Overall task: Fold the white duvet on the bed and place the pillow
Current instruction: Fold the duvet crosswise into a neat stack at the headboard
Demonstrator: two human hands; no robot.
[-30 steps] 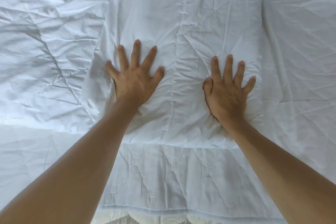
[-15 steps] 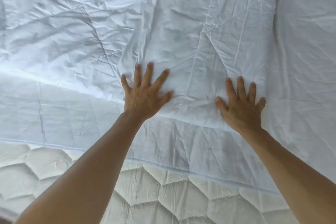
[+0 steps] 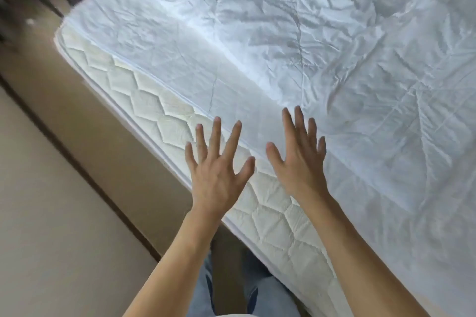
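With both hands spread wide and holding nothing, my left hand (image 3: 215, 175) and right hand (image 3: 300, 162) hover at the bed's near edge; I'd grip the crumpled white duvet (image 3: 322, 41) by matching corners to fold squarely.

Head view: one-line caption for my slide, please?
Both open hands, left hand and right hand, spread over the mattress edge beside the white duvet.

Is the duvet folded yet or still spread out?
Partly folded: the duvet shows a doubled layer with a fold edge, rumpled. Neat finished fold: cannot tell.
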